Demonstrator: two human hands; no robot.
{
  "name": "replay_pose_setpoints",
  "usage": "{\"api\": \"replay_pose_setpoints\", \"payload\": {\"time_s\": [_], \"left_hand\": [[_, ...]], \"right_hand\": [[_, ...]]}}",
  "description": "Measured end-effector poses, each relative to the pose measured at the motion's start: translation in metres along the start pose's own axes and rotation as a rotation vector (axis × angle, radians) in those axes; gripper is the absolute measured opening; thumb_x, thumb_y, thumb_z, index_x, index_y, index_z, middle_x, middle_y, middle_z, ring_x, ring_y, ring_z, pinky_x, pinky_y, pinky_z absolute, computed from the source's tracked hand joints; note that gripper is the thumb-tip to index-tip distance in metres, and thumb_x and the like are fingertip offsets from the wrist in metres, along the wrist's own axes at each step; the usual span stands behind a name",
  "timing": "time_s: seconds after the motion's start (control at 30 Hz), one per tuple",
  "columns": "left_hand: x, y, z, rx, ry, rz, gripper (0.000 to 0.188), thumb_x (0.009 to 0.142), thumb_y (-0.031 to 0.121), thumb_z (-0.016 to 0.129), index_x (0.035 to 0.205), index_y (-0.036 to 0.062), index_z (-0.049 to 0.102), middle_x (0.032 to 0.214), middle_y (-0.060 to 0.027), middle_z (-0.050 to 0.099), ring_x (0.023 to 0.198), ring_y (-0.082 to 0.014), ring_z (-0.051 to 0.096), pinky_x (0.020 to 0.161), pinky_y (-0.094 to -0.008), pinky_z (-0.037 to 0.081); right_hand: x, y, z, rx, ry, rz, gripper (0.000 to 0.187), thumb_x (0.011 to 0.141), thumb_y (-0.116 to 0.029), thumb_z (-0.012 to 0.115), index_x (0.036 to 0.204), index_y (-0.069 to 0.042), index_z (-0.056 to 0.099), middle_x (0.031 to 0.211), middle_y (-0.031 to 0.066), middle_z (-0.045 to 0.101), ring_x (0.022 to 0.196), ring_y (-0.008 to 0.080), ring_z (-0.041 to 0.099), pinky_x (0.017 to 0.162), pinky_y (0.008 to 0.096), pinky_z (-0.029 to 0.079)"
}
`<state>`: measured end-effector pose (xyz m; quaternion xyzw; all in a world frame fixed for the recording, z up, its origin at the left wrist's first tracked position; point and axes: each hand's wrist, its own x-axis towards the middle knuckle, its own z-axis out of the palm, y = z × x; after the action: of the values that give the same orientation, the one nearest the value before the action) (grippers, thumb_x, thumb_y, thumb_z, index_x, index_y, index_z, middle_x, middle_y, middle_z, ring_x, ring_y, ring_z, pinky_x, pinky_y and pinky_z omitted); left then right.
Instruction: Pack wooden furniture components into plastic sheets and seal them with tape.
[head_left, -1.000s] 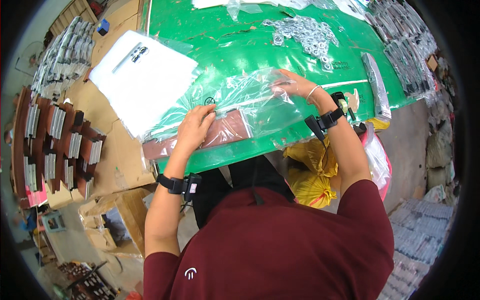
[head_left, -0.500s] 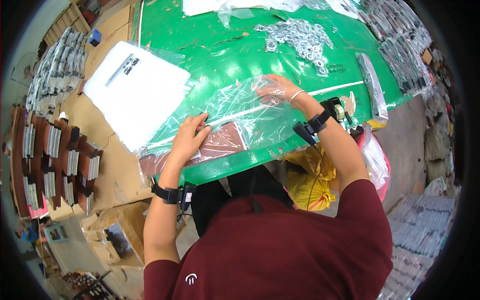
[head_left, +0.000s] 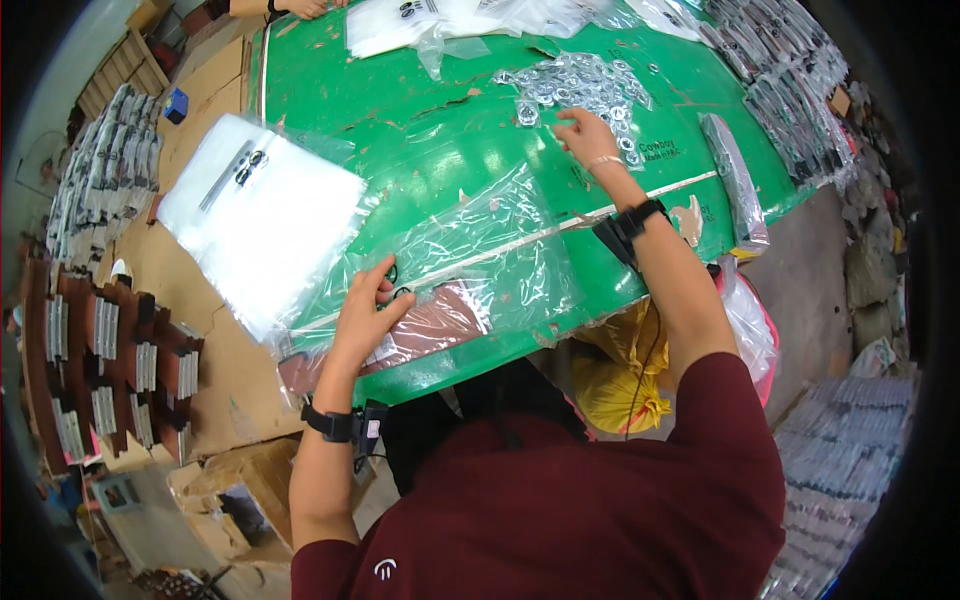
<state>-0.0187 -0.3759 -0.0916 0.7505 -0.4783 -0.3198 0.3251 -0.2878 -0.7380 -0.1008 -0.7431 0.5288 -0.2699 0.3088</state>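
A clear plastic bag (head_left: pixel 515 235) lies across the near part of the green-covered table, with a flat brown piece (head_left: pixel 440 320) in or under its near part; I cannot tell which. My left hand (head_left: pixel 368 310) rests on the bag's left part, thumb and fingers apart, with small black loops by the fingertips. Farther off to the right, my right hand (head_left: pixel 588 138) hovers at the near edge of a pile of small clear packets with metal rings (head_left: pixel 590 85). Its fingers are spread and nothing shows in them.
A stack of white printed bags (head_left: pixel 265 225) lies at left, more bags (head_left: pixel 400 30) at the far edge. Another person's hand (head_left: pixel 305 8) shows there. Wrapped bundles (head_left: pixel 790 80) stand at far right, a long wrapped piece (head_left: pixel 735 180) nearer. Brown pieces (head_left: pixel 120 360) are stacked left.
My right hand has let go of the clear bag and moved away to the packets. The bag now lies flatter. My left hand stays on it, slightly nearer. Another person's hand has appeared at the far left.
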Motion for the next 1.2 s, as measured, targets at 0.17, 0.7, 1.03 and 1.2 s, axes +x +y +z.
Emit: {"api": "replay_pose_setpoints", "payload": {"time_s": [0.17,0.7,1.03,1.2], "left_hand": [[-0.002,-0.001,0.006,-0.006,0.012,0.016,0.071,0.081,0.032,0.08,0.143,0.0098,0.055,0.104,-0.0097,0.058,0.089,-0.021,0.059,0.081,-0.0345,0.051],[0.011,0.076,0.02,0.049,0.238,0.302,0.04,0.088,0.017,0.07,0.127,0.0104,0.064,0.108,-0.0109,0.065,0.097,-0.0283,0.064,0.086,-0.0375,0.051],[0.053,0.131,0.094,0.157,0.266,0.517,0.041,0.083,0.012,0.071,0.124,0.0179,0.066,0.104,-0.0088,0.06,0.099,-0.0302,0.061,0.086,-0.0426,0.051],[0.065,0.121,0.101,0.095,0.355,0.529,0.018,0.084,0.01,0.069,0.101,0.0132,0.071,0.088,-0.0066,0.061,0.086,-0.0278,0.064,0.074,-0.0401,0.051]], "right_hand": [[0.038,-0.047,0.039,-0.538,-0.035,0.199,0.058,0.082,-0.051,0.075,0.116,-0.005,0.066,0.103,0.0167,0.073,0.095,0.0335,0.072,0.08,0.0465,0.055],[-0.122,-0.004,-0.033,0.644,-0.083,0.209,0.026,0.099,-0.018,0.061,0.113,0.003,0.051,0.101,0.0182,0.07,0.085,0.0263,0.074,0.063,0.0307,0.062],[-0.139,-0.052,-0.036,1.114,-0.65,0.218,0.032,0.107,-0.024,0.046,0.123,0.004,0.05,0.123,0.0245,0.065,0.111,0.0344,0.068,0.089,0.0423,0.061],[-0.145,-0.041,-0.031,1.091,-0.595,0.266,0.034,0.104,-0.025,0.054,0.124,0.003,0.055,0.117,0.0224,0.068,0.1,0.0288,0.071,0.081,0.0359,0.06]]}}
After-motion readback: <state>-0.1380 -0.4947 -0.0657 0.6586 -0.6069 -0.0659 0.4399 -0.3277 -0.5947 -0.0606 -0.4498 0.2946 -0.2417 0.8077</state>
